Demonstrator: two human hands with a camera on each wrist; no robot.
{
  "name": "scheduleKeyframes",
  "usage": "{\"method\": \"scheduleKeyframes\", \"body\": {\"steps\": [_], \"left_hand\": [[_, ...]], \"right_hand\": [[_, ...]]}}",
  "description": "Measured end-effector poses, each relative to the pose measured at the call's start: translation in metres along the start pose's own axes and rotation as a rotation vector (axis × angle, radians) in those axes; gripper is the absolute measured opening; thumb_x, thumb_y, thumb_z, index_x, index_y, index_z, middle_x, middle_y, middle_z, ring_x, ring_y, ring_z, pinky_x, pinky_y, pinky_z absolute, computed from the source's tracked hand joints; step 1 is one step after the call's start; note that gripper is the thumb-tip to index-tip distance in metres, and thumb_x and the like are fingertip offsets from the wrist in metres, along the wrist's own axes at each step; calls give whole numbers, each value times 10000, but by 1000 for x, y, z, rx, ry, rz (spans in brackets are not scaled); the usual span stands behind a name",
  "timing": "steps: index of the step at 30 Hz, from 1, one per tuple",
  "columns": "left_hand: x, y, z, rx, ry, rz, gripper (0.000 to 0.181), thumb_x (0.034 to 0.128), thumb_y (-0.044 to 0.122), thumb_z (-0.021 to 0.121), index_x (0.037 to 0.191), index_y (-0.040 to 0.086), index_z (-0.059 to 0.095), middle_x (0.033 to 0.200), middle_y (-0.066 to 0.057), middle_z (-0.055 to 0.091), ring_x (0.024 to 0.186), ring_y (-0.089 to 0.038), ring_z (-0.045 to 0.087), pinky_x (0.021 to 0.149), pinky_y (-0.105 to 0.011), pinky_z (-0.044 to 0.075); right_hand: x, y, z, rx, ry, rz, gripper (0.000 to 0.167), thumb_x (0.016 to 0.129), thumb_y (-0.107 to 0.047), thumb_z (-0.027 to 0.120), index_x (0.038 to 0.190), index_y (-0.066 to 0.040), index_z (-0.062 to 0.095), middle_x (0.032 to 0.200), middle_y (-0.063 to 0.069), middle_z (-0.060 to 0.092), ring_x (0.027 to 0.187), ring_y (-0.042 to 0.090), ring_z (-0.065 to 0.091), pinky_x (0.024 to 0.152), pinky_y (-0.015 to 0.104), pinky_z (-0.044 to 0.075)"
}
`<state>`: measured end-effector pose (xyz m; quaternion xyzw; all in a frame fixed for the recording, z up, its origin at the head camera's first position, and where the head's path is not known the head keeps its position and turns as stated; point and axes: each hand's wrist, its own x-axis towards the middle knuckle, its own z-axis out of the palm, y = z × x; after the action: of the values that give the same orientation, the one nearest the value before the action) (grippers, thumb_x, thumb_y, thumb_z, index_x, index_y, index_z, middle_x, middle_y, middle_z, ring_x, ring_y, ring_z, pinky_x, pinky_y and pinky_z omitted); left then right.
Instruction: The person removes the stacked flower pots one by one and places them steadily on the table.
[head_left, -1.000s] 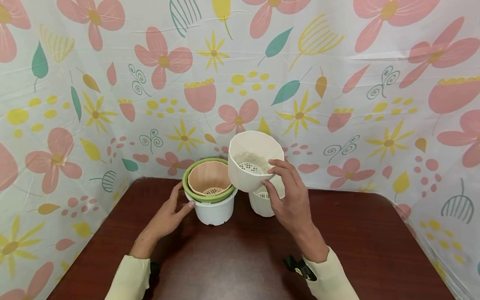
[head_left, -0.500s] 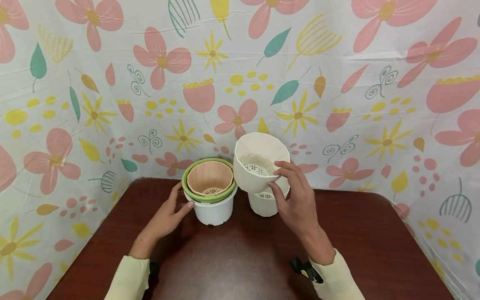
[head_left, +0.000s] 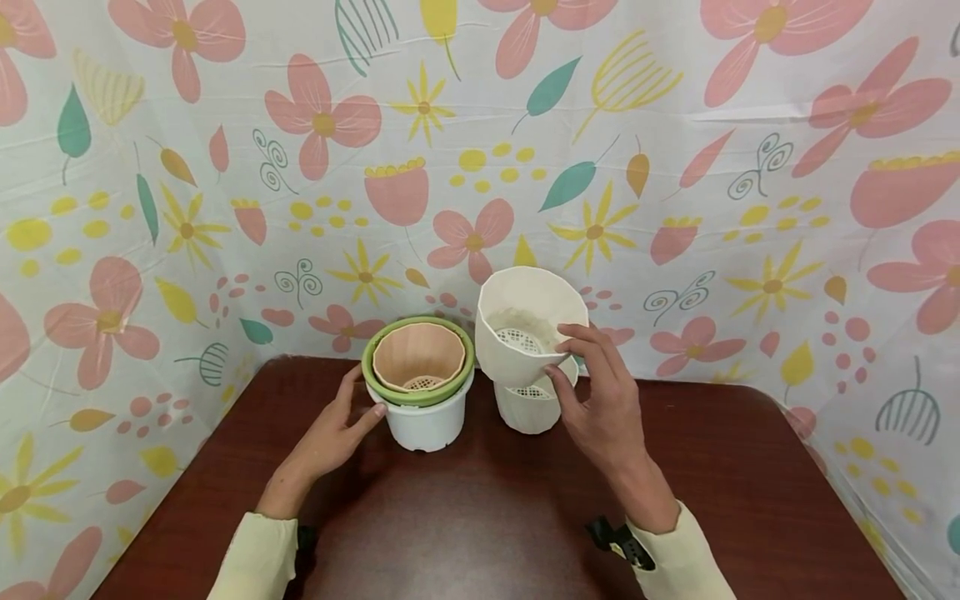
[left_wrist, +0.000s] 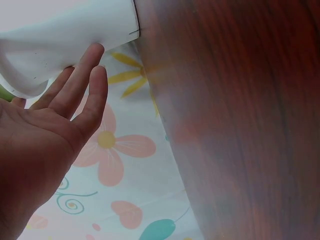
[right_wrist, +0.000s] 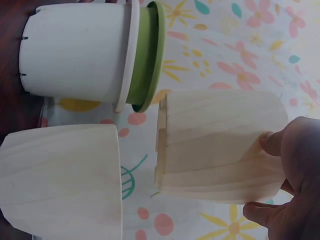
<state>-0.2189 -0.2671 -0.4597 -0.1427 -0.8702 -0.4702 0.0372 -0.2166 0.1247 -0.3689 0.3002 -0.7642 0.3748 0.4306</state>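
In the head view my right hand (head_left: 606, 404) pinches the rim of a cream pot (head_left: 517, 358), thumb outside and fingers at its edge. The pot is tilted, so its perforated bottom and a dusty stain show. Held up, it hangs over a second cream pot (head_left: 528, 410) on the table; the right wrist view shows a gap between them. My left hand (head_left: 326, 437) rests against the left side of a white pot (head_left: 426, 427), its extended fingers touching the wall. Inside the white pot sits a green pot (head_left: 468, 367), and a peach pot (head_left: 420, 354) is nested in that.
The dark brown wooden table (head_left: 465, 517) has rounded back corners. A flower-printed cloth (head_left: 480, 167) hangs right behind and beside it. The white pot stands left of the lower cream pot, with a narrow gap between them.
My right hand has carried the tilted cream pot a little to the right and slightly down, away from the nested pots and over the second cream pot. The left hand stays in place.
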Motion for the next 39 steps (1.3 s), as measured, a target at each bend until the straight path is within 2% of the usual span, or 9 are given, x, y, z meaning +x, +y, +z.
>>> {"method": "scheduleKeyframes", "body": {"steps": [5, 16, 23, 29, 36, 39], "left_hand": [[0, 0, 0, 2, 1, -8, 769, 1080, 459, 618, 1672, 344, 142, 1525, -137, 491, 1265, -337, 667, 1043, -600, 520], [0, -2, 0, -4, -1, 6, 760, 1092, 439, 602, 1679, 342, 129, 1534, -140, 483, 1274, -355, 656, 1041, -603, 517], [0, -3, 1, -9, -1, 6, 752, 1094, 439, 598, 1674, 368, 125, 1537, -127, 481, 1273, -347, 658, 1038, -604, 517], [1, -1, 1, 3, 2, 5, 766, 1089, 447, 605, 1679, 341, 127, 1535, -133, 485, 1278, -342, 657, 1052, -603, 512], [0, 1, 0, -5, -2, 2, 764, 1092, 444, 600, 1679, 335, 124, 1524, -160, 484, 1281, -373, 650, 1048, -620, 507], [0, 1, 0, -2, -3, -4, 769, 1091, 451, 598, 1680, 330, 119, 1526, -152, 482, 1281, -368, 650, 1050, -612, 509]], "right_hand": [[0, 0, -5, -2, 9, 3, 380, 838, 80, 857, 1156, 22, 658, 1361, 138, 653, 1271, 309, 622, 1138, 184, 414], [0, 2, -12, -17, 24, -1, 369, 843, 80, 852, 1154, 23, 662, 1354, 140, 658, 1225, 303, 644, 1121, 174, 423], [-3, 6, -18, -17, 35, -8, 372, 833, 98, 850, 1152, 28, 671, 1340, 151, 665, 1245, 325, 637, 1167, 234, 406], [-3, 9, -21, -36, 27, -1, 400, 816, 111, 859, 1157, 19, 670, 1345, 141, 663, 1245, 319, 641, 1185, 247, 392], [-3, 10, -24, -39, 38, -9, 386, 824, 103, 856, 1152, 25, 670, 1335, 152, 667, 1239, 331, 652, 1224, 468, 374], [-3, 11, -25, -36, 42, -9, 386, 819, 109, 856, 1147, 23, 672, 1328, 154, 671, 1235, 336, 652, 1214, 512, 377]]}}
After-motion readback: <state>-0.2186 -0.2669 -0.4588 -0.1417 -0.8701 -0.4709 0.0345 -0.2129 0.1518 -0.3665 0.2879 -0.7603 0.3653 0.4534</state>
